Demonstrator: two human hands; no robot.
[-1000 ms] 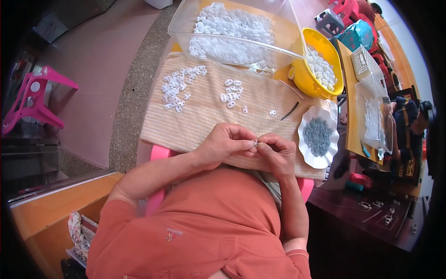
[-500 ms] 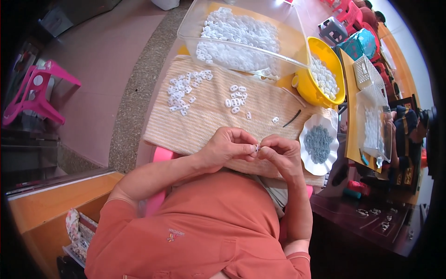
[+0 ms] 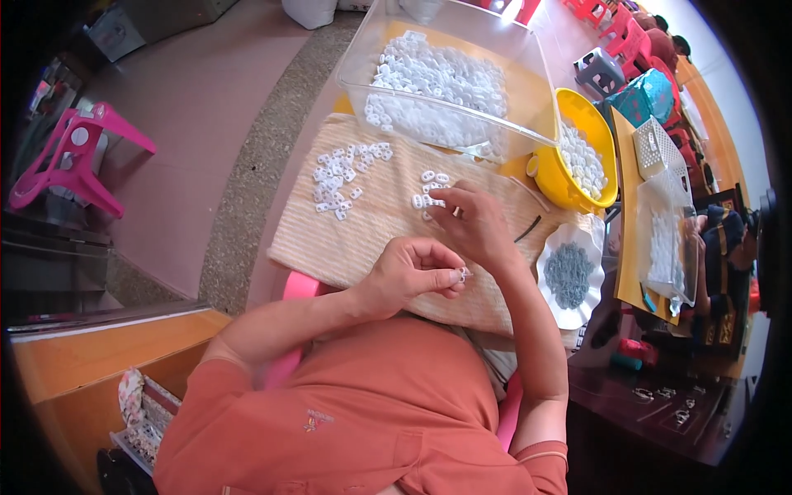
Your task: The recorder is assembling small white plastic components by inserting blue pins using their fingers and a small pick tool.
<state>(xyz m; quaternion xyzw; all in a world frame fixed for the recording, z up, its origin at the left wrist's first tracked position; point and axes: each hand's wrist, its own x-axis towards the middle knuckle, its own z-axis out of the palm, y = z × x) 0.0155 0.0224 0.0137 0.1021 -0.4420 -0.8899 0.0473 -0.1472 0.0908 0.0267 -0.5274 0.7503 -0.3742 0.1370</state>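
My left hand (image 3: 412,271) is closed, thumb and forefinger pinching a small whitish, partly clear piece (image 3: 463,275) above the near part of the striped cloth (image 3: 371,214). Forward of it, my right hand (image 3: 474,219) reaches over a small group of white oval pieces with holes (image 3: 428,176). Its thumb and forefinger are a little apart at the edge of this group, and its palm hides some of them. A looser cluster of small white pieces (image 3: 338,177) lies on the cloth to the left.
A clear bin (image 3: 450,115) of white pieces stands at the back, beside a yellow basket (image 3: 615,140). A white scalloped dish (image 3: 546,276) holds grey-blue bits. A dark strip (image 3: 528,228) lies near my right forearm. A pink stool (image 3: 78,157) stands left.
My right hand has left my left hand and moved forward to the oval pieces. My left hand keeps its pinch on the small piece. The whole view has shifted slightly.
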